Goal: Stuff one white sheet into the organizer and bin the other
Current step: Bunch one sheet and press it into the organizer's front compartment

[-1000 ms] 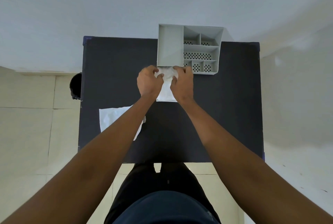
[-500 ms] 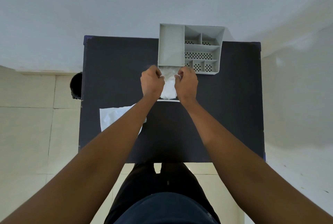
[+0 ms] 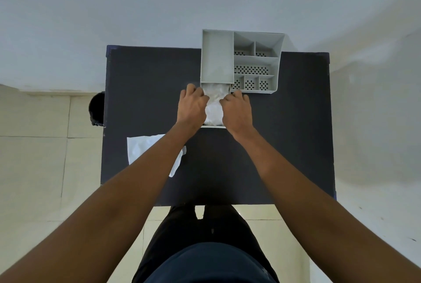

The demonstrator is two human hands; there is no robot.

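Observation:
A grey plastic organizer with several compartments stands at the far edge of the dark table. A crumpled white sheet lies at the front of its tall left compartment, its upper part inside the opening. My left hand and my right hand grip that sheet from either side, fingers curled on it. A second white sheet lies flat on the table's left part, partly hidden by my left forearm.
A dark round bin stands on the tiled floor just past the table's left edge. A pale wall rises behind the table. My legs are at the table's near edge.
Both hands have moved a little toward the organizer, pushing the crumpled sheet further into the left compartment. The flat sheet has not moved.

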